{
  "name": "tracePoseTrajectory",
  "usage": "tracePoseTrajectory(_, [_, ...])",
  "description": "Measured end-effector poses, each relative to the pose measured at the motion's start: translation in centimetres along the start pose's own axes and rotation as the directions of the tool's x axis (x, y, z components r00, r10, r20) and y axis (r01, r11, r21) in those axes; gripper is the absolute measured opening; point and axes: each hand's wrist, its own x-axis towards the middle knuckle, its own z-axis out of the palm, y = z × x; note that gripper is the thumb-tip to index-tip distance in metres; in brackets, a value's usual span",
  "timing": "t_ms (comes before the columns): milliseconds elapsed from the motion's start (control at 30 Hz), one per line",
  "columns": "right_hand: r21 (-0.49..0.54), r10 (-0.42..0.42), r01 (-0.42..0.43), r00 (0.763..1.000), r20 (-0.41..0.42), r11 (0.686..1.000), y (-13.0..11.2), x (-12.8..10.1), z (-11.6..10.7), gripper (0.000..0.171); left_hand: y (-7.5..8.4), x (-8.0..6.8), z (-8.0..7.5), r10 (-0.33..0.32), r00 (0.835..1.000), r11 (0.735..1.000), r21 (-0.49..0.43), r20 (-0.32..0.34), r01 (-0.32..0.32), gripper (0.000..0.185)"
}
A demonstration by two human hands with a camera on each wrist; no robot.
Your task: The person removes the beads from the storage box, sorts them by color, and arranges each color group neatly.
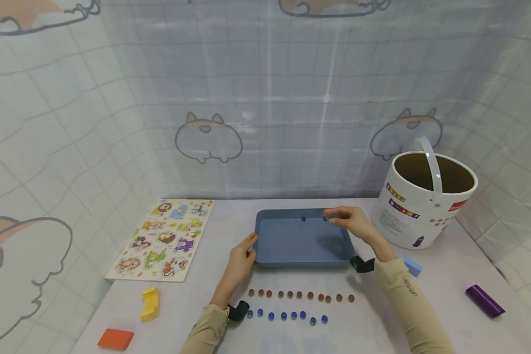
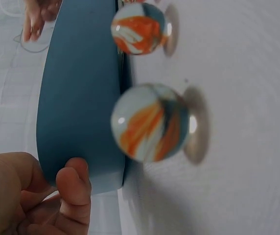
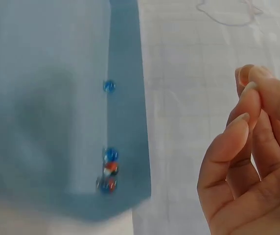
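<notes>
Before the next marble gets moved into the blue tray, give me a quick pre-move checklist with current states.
1. Blue tray steadied: ok, left hand touches its near left corner.
2. Right hand free: ok, fingers pinched together, holding nothing visible.
3. Marbles in tray settled: cannot tell, they look blurred along the far wall.
4. Orange marbles in a row: ok.
5. Blue marbles in a row: ok.

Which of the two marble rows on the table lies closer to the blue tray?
The orange-brown row lies closer: it runs just below the blue tray's near edge, while the blue row sits one line further toward the person, beside the left wrist.
</notes>
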Motion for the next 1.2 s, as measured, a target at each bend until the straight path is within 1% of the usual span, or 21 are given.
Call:
tracePoseTrajectory(133, [0.051,0.022,-0.022,1.0,-0.012,0.998,0.8,-2.7,-0.7,0.04,-0.1,0.0,0.1,-0.004,1.0,1.0,0.0,0.0,0.004,0.046])
tracePoseTrajectory(267, [0.085,0.06,-0.059,0.998,-0.011,0.995,1.6,-5.8,-1.1,0.042,-0.1,0.0,0.1,-0.028,1.0,1.0,0.004,0.007,0.028,0.046])
tracePoseTrajectory(300, [0.084,0.066,-0.065,0.998,-0.008,0.994,1.8,-6.5,-1.2,0.041,-0.1,0.0,0.1,-0.026,1.0,1.0,0.004,0.01,0.026,0.046])
tracePoseTrajectory(400, [0.111,0.074,-0.075,0.997,0.012,0.991,2.6,-8.4,-1.3,0.039,0.1,0.0,0.1,-0.05,0.999,0.999,-0.008,0.021,0.05,0.046])
tracePoseTrajectory(500, [0.13,0.102,-0.11,0.993,0.066,0.985,3.6,-9.9,-1.3,0.035,0.2,0.0,0.0,-0.058,0.998,0.998,-0.012,0.029,0.059,0.047])
tracePoseTrajectory(533, [0.138,0.118,-0.13,0.989,0.091,0.982,3.9,-10.4,-1.3,0.035,0.2,0.0,0.0,-0.068,0.997,0.998,-0.013,0.029,0.068,0.047])
tracePoseTrajectory(633, [0.134,0.146,-0.169,0.976,0.163,0.977,4.8,-11.7,-1.0,0.035,0.3,0.0,-0.1,-0.068,0.997,0.998,-0.005,0.033,0.068,0.047])
tracePoseTrajectory(667, [0.129,0.148,-0.173,0.972,0.182,0.976,5.0,-12.1,-0.8,0.036,0.3,0.0,-0.1,-0.06,0.998,0.998,0.001,0.033,0.06,0.047])
tracePoseTrajectory(733, [0.104,0.151,-0.175,0.967,0.206,0.979,5.2,-12.5,-0.4,0.037,0.2,0.0,0.0,-0.061,0.998,0.998,0.003,0.032,0.061,0.047])
tracePoseTrajectory(833, [0.054,0.143,-0.159,0.963,0.23,0.986,5.4,-12.9,0.1,0.035,0.2,-0.1,0.0,-0.062,0.998,0.998,0.005,0.032,0.061,0.046])
tracePoseTrajectory(967, [-0.005,0.114,-0.117,0.956,0.269,0.993,5.6,-13.2,0.5,0.032,0.2,-0.2,0.0,-0.056,0.998,0.998,0.002,0.033,0.056,0.047])
tracePoseTrajectory(1200, [0.01,0.079,-0.088,0.941,0.329,0.996,5.2,-13.3,1.2,0.031,0.1,0.0,-0.2,-0.021,1.0,1.0,0.019,0.009,0.02,0.046])
